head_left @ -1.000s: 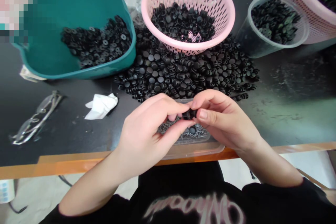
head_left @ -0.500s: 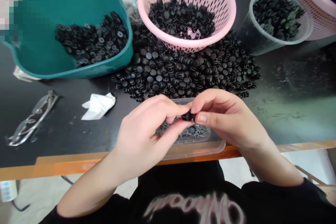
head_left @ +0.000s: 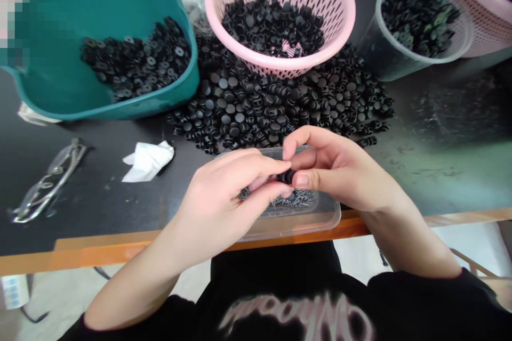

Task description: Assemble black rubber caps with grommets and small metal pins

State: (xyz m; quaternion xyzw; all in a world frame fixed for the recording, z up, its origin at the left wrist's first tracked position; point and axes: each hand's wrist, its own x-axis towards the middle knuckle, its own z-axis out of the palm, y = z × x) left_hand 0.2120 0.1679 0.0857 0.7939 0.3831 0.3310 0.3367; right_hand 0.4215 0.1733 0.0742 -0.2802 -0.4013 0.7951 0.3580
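A small black plastic part [head_left: 285, 176] is pinched between the thumb and fingers of my left hand [head_left: 230, 184]. My right hand [head_left: 338, 170] meets it from the other side, thumb against the part and index finger raised and curled above it. Fingertips hide much of the part, so its exact shape cannot be made out. Both hands are over a clear plastic tray [head_left: 330, 218] that holds small metal pins or screws [head_left: 298, 200]. Just beyond the hands spreads a heap of black round-capped plastic pieces [head_left: 260, 106].
A teal basin [head_left: 60, 90] with black flat pieces stands left. A pink basket [head_left: 336, 16] of black caps sits on the heap; a clear tub [head_left: 384, 58] and another pink basket [head_left: 492, 26] stand right. Eyeglasses [head_left: 50, 181] and a crumpled tissue [head_left: 148, 161] lie at left.
My right index finger has lifted off the black part and curled upward, while the right thumb stays by it. The left hand keeps its pinch. The whole view has shifted slightly.
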